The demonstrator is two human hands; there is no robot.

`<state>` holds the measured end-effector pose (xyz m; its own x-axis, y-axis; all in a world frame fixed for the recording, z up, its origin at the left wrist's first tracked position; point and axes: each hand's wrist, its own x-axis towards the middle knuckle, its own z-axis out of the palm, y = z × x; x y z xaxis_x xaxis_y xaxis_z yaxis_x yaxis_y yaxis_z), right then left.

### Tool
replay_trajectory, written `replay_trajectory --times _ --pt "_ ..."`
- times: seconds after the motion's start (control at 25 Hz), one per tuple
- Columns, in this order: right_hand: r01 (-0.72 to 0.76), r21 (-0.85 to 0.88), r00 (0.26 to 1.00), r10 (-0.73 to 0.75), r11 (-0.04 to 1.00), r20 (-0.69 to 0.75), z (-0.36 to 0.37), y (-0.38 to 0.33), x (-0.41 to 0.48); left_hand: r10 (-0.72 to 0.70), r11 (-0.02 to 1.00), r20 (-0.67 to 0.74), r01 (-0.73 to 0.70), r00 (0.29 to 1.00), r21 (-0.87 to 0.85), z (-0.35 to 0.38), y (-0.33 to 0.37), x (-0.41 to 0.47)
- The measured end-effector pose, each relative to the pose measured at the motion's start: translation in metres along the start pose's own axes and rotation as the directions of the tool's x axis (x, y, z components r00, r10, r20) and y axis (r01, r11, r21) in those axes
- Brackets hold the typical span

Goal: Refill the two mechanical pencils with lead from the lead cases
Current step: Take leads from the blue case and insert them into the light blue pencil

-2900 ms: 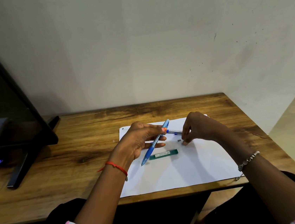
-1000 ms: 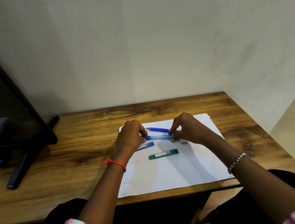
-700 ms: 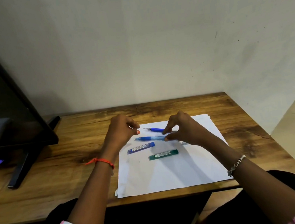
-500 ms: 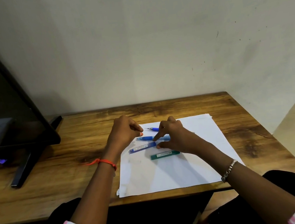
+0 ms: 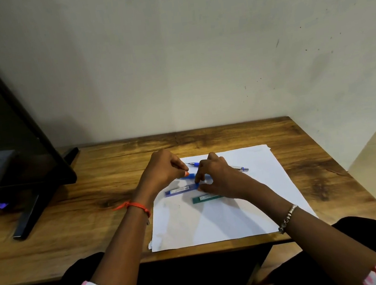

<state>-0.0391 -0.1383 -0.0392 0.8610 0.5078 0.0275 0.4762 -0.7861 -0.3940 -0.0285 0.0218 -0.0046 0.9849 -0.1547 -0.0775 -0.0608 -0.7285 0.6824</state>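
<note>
Plastic throughout, so everything here is light, stiff and smooth. The slim translucent blue lead case (image 5: pixel 180 190) lies on the white sheet of paper (image 5: pixel 248 205) at frame centre and would likely skate if nudged. The right hand (image 5: pixel 217 179) pinches its right end between index finger and thumb, a sensible hold if the cap sits there. The dark green lead case (image 5: pixel 202 198) lies just below, partly under that hand. How much lead either holds cannot be seen, and any sticks would be brittle. Just above, the light-blue mechanical pencil with an orange end (image 5: pixel 189 175) lies flat. The left hand (image 5: pixel 162 171) is curled at that end, its grip unclear. The dark-blue mechanical pencil (image 5: pixel 195 164) lies behind on the paper.
</note>
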Motion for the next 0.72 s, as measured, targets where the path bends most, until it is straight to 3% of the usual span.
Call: replay_trajectory --times 0.12,0.2,0.28,0.36,0.6,0.72 --pt "0.032 0.169 0.999 -0.026 0.985 -0.035 -0.019 0.003 -0.003 -0.035 0.993 0.058 0.042 0.998 -0.113 -0.003 -0.001 0.001" --pt "0.042 0.36 0.995 -0.007 0.932 -0.098 -0.039 0.006 -0.007 -0.081 0.942 0.184 0.135 0.98 -0.309 -0.008 0.003 -0.003" --pt "0.031 0.59 0.988 0.065 0.807 -0.141 -0.057 0.008 -0.014 -0.05 0.782 0.333 0.245 0.942 -0.574 -0.012 0.01 -0.009" --pt "0.103 0.772 0.977 0.08 0.628 -0.196 -0.068 0.01 -0.02 0.019 0.6 0.396 0.306 0.918 -0.739 -0.013 0.018 -0.014" --pt "0.265 0.922 0.962 -0.008 0.283 -0.274 -0.083 0.003 -0.026 0.148 0.442 0.398 0.299 0.905 -0.845 -0.001 0.044 -0.034" --pt "0.29 0.93 0.956 -0.034 0.227 -0.29 -0.086 -0.001 -0.029 0.215 0.367 0.371 0.278 0.903 -0.888 0.002 0.053 -0.042"
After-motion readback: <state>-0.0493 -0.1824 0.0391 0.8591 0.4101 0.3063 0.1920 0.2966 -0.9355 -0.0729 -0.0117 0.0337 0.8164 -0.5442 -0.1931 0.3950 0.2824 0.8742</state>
